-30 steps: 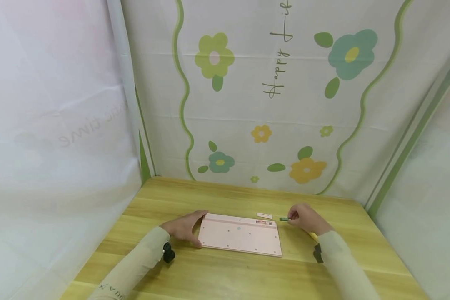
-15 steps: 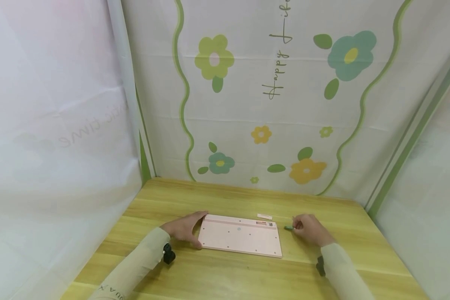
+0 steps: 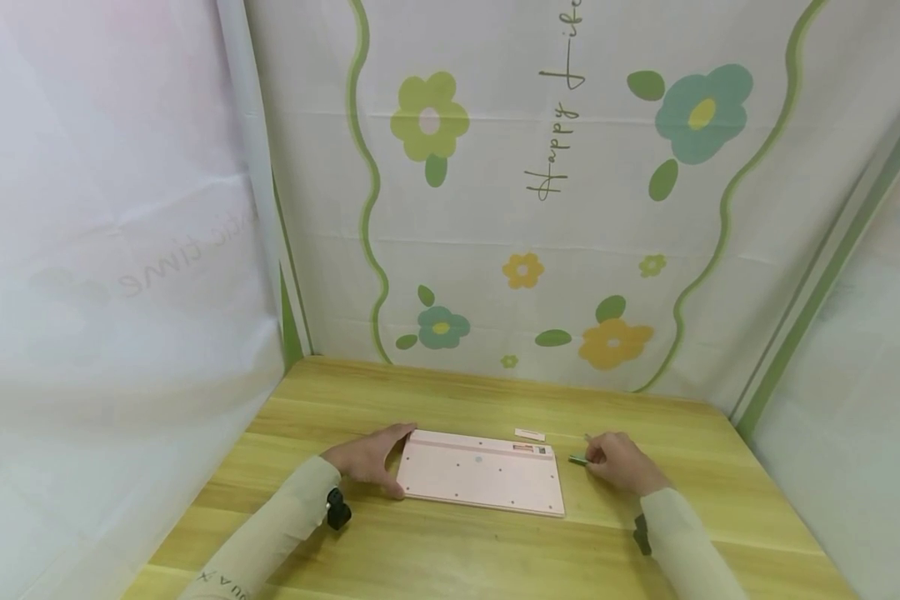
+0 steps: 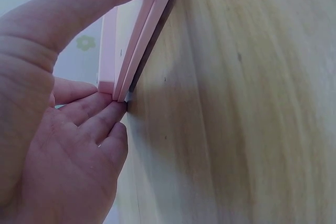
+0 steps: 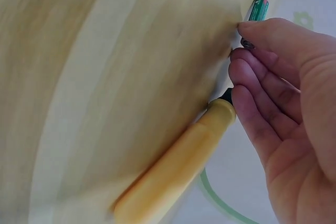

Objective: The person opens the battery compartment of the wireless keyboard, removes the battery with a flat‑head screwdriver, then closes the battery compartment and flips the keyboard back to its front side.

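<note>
A pink keyboard lies with its screwed underside up and a small compartment at its far right. My left hand grips its left end, thumb at the near corner and fingers at the far one. The left wrist view shows my left hand at the keyboard's pink edge. Right of the keyboard, my right hand pinches a green battery low over the table. In the right wrist view, thumb and forefinger of my right hand hold one end of the battery.
A small pink cover lies behind the keyboard's right part. Beside my right hand is a yellow-handled tool, its handle mostly hidden in the head view. The wooden table meets floral cloth walls at the back and sides.
My right hand has come nearer the table's front and slightly right with the battery, then stayed almost still. The left hand and the keyboard have not visibly moved.
</note>
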Demonstrator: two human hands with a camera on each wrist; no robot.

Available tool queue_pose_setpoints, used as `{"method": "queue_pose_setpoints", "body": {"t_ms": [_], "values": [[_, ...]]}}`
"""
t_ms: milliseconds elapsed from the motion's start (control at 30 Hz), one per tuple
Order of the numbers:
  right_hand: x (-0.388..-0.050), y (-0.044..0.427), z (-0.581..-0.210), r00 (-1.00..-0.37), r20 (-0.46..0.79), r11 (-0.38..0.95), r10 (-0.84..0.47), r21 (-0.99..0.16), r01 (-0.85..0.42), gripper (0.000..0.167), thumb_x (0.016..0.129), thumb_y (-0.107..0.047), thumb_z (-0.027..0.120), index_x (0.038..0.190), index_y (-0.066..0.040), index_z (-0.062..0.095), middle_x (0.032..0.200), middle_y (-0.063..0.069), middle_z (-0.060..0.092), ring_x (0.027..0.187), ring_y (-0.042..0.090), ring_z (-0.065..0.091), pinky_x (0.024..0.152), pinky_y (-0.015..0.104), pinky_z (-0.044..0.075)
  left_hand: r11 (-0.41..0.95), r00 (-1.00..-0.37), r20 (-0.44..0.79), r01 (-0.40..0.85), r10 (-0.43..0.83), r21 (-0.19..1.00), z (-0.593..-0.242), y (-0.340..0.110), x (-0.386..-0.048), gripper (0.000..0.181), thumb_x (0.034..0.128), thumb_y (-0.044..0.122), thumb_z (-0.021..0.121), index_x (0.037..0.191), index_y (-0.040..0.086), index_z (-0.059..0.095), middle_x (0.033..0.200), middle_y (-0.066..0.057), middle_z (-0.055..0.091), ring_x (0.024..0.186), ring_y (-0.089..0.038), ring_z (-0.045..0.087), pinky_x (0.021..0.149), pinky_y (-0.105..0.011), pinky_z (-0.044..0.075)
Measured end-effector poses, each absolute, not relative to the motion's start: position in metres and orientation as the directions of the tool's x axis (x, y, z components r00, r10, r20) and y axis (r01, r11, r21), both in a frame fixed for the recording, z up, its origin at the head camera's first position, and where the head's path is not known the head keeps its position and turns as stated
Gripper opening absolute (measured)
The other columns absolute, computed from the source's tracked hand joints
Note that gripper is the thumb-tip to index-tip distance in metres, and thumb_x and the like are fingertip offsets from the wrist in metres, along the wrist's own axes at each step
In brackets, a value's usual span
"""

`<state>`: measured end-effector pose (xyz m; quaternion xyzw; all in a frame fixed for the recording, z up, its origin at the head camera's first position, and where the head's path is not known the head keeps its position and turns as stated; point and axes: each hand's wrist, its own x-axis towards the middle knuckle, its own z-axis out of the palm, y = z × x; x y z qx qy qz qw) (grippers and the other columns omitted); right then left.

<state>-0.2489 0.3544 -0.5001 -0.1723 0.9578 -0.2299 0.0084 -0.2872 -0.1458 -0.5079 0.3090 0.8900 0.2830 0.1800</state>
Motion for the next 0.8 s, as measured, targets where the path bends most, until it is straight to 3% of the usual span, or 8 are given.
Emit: {"method": "queue_pose_setpoints", "body": {"t_ms": [200, 467, 667, 800], "values": [[-0.247, 0.353, -0.497, -0.938, 0.054, 0.833, -0.343, -0.443, -0.331, 0.003, 0.088, 0.000, 0.080, 0.089, -0.001, 0.077, 0.090, 0.006, 0.073, 0.079, 0.009, 0.062, 0.071, 0.024, 0.056, 0.651, -0.746, -0.144, 0.450, 0.651, 0.612, -0.510, -0.146, -0.288, 0.125, 0.0749, 0.043, 0.096, 0.168, 0.006, 0.021, 0.173, -0.017, 0.027, 0.160, -0.039, 0.029, 0.127, -0.061, 0.030], [-0.255, 0.355, -0.497, -0.955, 0.031, 0.863, -0.295, -0.421, -0.280, 0.006, 0.090, -0.008, 0.080, 0.097, -0.006, 0.080, 0.099, 0.005, 0.077, 0.091, 0.017, 0.070, 0.080, 0.036, 0.061, 0.655, -0.748, -0.152, 0.442, 0.646, 0.614, -0.512, -0.146, -0.288, 0.126, 0.0747, 0.044, 0.096, 0.168, 0.006, 0.021, 0.174, -0.017, 0.027, 0.161, -0.039, 0.028, 0.128, -0.060, 0.030], [-0.269, 0.348, -0.485, -0.921, 0.076, 0.836, -0.382, -0.396, -0.380, 0.021, 0.090, -0.006, 0.081, 0.107, 0.005, 0.077, 0.104, 0.016, 0.078, 0.090, 0.019, 0.069, 0.080, 0.038, 0.061, 0.651, -0.748, -0.153, 0.435, 0.646, 0.622, -0.508, -0.146, -0.287, 0.124, 0.0755, 0.041, 0.096, 0.168, 0.006, 0.021, 0.174, -0.019, 0.026, 0.161, -0.040, 0.028, 0.128, -0.060, 0.030], [-0.277, 0.333, -0.476, -0.900, 0.078, 0.828, -0.429, -0.363, -0.427, 0.023, 0.090, -0.005, 0.081, 0.109, 0.007, 0.076, 0.104, 0.018, 0.078, 0.090, 0.021, 0.069, 0.080, 0.040, 0.061, 0.658, -0.749, -0.155, 0.439, 0.644, 0.612, -0.509, -0.146, -0.287, 0.125, 0.0752, 0.042, 0.096, 0.168, 0.007, 0.021, 0.174, -0.017, 0.027, 0.161, -0.039, 0.028, 0.128, -0.059, 0.031]]}}
